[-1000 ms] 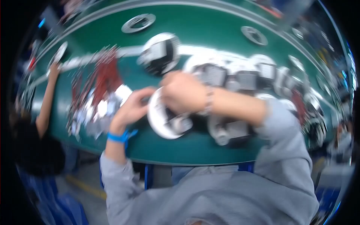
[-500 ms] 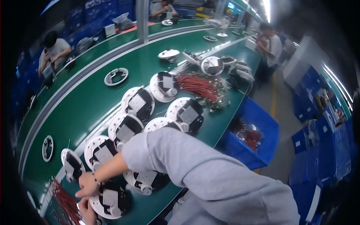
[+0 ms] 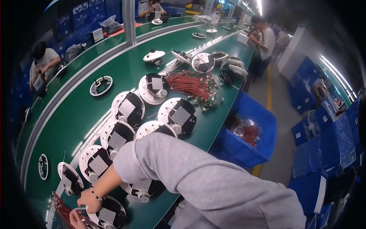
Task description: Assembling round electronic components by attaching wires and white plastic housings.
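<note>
My right hand, with a beaded bracelet at its wrist, reaches across the lower left over a round white and black assembly with a grey box on it. Its fingers are curled closed. Just below, my left hand shows only in part, its fingers closed near the same spot. A thin pale piece shows between the hands; what it is, and which hand grips it, is not clear. A bundle of red wires lies left of the hands. Another round assembly leans just beyond my right hand.
Several similar assemblies stand in rows along the green table. Farther off lies a heap of red wires. A blue bin with red wires stands beside the table's right edge. Other people work farther along.
The view has shifted, so the table's things appear farther left. My hands stay close together by the near assembly, and a thin pale piece now shows between them.
</note>
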Demonstrator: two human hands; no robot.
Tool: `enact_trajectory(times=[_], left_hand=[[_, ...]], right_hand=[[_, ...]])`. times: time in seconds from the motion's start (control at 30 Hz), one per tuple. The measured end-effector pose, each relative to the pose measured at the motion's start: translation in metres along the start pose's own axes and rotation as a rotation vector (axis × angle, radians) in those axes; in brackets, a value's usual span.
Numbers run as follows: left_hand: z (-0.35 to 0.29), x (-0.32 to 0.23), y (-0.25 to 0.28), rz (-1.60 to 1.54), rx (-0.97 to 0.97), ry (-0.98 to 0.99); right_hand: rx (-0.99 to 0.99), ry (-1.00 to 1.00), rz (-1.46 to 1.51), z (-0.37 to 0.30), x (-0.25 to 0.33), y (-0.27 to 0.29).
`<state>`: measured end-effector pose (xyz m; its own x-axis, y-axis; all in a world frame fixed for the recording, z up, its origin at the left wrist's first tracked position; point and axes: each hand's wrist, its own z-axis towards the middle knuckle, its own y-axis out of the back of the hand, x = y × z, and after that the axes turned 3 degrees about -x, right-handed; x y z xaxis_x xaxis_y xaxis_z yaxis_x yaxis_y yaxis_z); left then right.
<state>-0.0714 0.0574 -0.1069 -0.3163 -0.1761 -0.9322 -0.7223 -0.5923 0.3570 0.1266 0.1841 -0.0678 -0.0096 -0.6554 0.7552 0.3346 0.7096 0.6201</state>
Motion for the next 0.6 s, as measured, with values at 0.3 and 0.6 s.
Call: enact_trajectory(times=[0.3,0.6], left_hand=[[-0.025,-0.005,0.024,0.737,-0.316,-0.253],[-0.026,-0.033,0.027,0.936,-0.226,-0.139]], right_hand=[[-0.034,0.177,-0.429,0.044,0.006,0.010],[-0.425,0.391,-0.313,-0.094,0.080,0.178]])
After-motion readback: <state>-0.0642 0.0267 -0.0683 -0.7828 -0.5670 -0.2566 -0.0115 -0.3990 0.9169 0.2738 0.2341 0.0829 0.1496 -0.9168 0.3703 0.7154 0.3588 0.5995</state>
